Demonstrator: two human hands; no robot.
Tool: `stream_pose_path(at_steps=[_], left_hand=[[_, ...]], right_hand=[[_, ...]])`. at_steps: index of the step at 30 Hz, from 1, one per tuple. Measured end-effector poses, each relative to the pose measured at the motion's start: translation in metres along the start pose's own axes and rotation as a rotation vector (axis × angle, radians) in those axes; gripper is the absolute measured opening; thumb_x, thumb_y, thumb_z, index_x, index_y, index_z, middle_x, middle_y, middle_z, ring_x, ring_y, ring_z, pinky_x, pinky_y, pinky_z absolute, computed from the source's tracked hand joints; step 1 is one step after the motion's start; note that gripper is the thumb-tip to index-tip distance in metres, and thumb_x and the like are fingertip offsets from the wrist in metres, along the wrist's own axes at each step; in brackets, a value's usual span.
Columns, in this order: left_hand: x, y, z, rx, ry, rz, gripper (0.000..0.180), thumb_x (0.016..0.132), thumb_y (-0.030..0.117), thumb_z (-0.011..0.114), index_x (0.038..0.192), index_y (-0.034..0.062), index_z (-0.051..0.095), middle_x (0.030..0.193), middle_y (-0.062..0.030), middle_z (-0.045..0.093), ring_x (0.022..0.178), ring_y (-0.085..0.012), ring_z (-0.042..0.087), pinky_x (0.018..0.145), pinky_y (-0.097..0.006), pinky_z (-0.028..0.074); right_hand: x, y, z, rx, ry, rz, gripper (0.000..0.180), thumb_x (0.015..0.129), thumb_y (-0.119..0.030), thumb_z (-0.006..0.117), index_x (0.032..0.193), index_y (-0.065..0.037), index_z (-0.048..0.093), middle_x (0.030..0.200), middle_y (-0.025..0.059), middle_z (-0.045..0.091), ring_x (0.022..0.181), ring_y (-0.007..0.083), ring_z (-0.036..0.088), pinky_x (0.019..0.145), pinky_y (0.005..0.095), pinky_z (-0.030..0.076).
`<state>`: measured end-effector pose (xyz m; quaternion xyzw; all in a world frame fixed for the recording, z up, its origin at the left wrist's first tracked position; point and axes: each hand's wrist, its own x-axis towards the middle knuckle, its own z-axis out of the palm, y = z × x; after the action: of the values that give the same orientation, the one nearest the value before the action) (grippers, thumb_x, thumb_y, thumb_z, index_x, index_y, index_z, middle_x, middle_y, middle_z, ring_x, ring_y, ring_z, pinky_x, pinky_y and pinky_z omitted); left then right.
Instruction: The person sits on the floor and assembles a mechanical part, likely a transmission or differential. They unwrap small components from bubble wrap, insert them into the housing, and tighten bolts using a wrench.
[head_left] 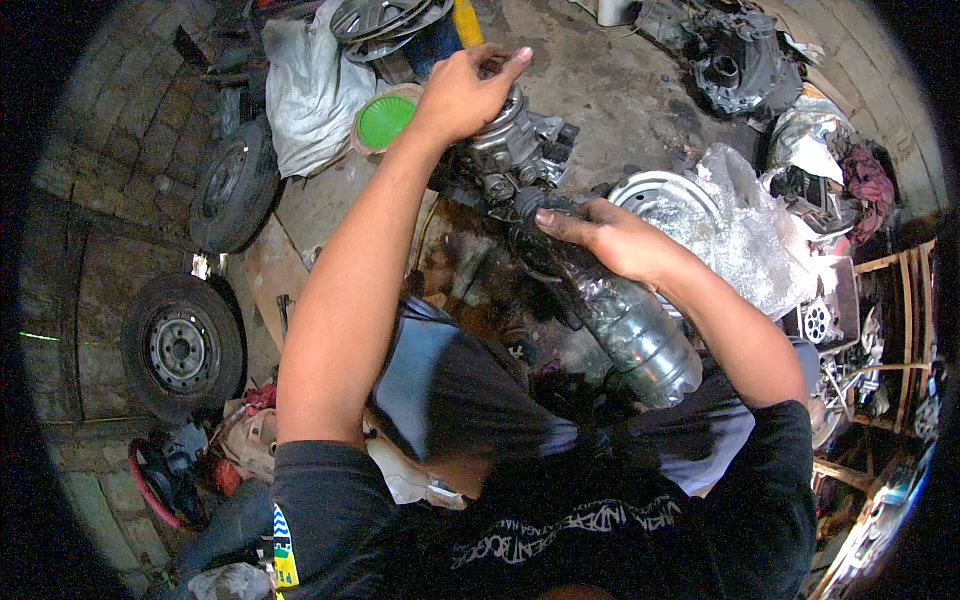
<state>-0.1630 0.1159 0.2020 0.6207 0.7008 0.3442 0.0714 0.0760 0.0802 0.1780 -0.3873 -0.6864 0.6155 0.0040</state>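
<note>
In front of me sits a grimy metal engine part with a rounded housing. My left hand is at its top, fingers curled over the far side and thumb stretched out; the fingertips are partly hidden. My right hand is wrapped around the upper part of a clear ribbed plastic bottle. The bottle lies aslant, its dark neck end toward the metal part and its base toward my lap. I cannot tell how much liquid it holds.
A green round lid and white sack lie far left. Two wheels lean at the left. Right are a pale wheel rim, bubble wrap and a dark gearbox-like casing. A wooden rack stands far right.
</note>
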Motion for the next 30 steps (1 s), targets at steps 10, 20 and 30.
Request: stream_pose_path(at_steps=[10, 20, 30], left_hand=[[0.002, -0.003, 0.002, 0.002, 0.000, 0.007, 0.071, 0.094, 0.062, 0.056, 0.123, -0.0021, 0.068, 0.119, -0.0249, 0.069, 0.117, -0.0403, 0.065, 0.104, -0.043, 0.047], [0.003, -0.005, 0.002, -0.004, -0.011, 0.014, 0.071, 0.094, 0.063, 0.056, 0.123, -0.0017, 0.068, 0.118, -0.0244, 0.070, 0.115, -0.0400, 0.065, 0.104, -0.044, 0.048], [0.003, -0.010, 0.006, -0.006, -0.008, 0.078, 0.066, 0.097, 0.058, 0.056, 0.120, -0.0014, 0.069, 0.112, -0.0238, 0.072, 0.109, -0.0378, 0.069, 0.100, -0.042, 0.049]], right_hand=[[-0.013, -0.026, 0.000, -0.080, 0.024, 0.032, 0.062, 0.096, -0.052, 0.061, 0.136, -0.005, 0.061, 0.128, 0.0196, 0.067, 0.117, 0.0334, 0.063, 0.103, 0.0401, 0.046], [0.001, 0.005, 0.004, -0.131, 0.117, 0.036, 0.074, 0.091, -0.060, 0.064, 0.124, 0.007, 0.064, 0.120, 0.0275, 0.068, 0.117, 0.0383, 0.063, 0.103, 0.0431, 0.045], [0.026, 0.070, -0.049, -0.325, 0.922, -0.398, 0.049, 0.090, -0.037, 0.074, 0.110, 0.008, 0.067, 0.098, 0.0287, 0.072, 0.094, 0.0403, 0.072, 0.085, 0.0441, 0.054]])
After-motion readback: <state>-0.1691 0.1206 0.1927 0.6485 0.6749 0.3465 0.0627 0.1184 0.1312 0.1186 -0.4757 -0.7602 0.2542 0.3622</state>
